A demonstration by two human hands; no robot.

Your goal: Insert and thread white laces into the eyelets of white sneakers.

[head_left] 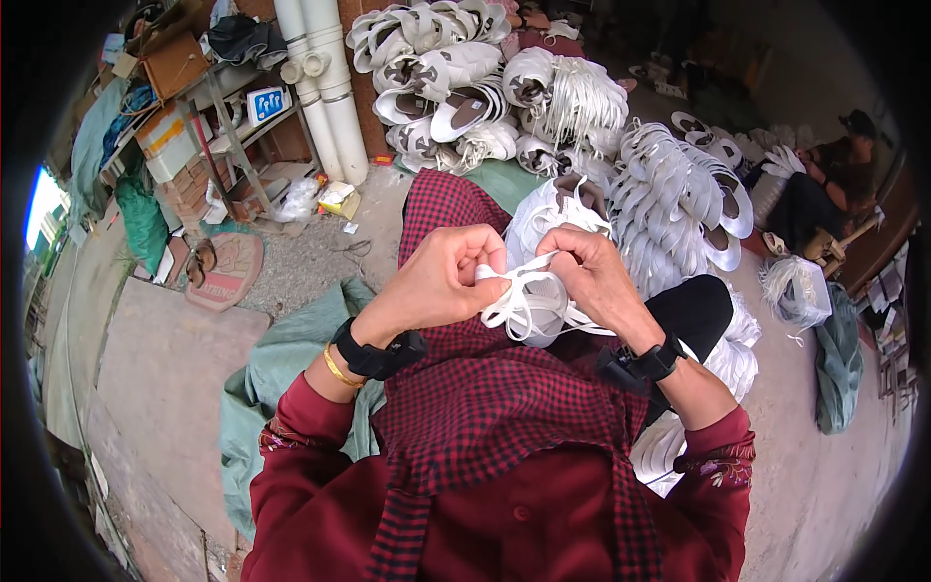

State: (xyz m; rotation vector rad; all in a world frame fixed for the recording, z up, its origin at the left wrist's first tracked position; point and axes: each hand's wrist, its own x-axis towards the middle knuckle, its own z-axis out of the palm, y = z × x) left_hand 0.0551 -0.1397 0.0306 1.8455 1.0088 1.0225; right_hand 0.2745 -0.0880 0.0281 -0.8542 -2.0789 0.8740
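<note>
A white sneaker [546, 218] rests at my knees over the red-and-black checked apron [475, 417], its toe toward me. White shoelaces [529, 296] lie in loose loops across its front. My left hand [448, 274] pinches the lace between thumb and bent fingers on the shoe's left side. On the other side my right hand [593, 276] grips another stretch of lace with thumb and forefinger. The lace runs taut between the two hands, and loose lengths trail below the right one. Both hands partly cover the shoe.
Piles of white shoes [451, 68] stand ahead, with stacked white shoe uppers [669, 184] to the right. A white container [803, 291] holds pale strands. Another person [824, 179] sits at the far right. White pipes [325, 87] and a cluttered metal shelf [238, 145] are at left.
</note>
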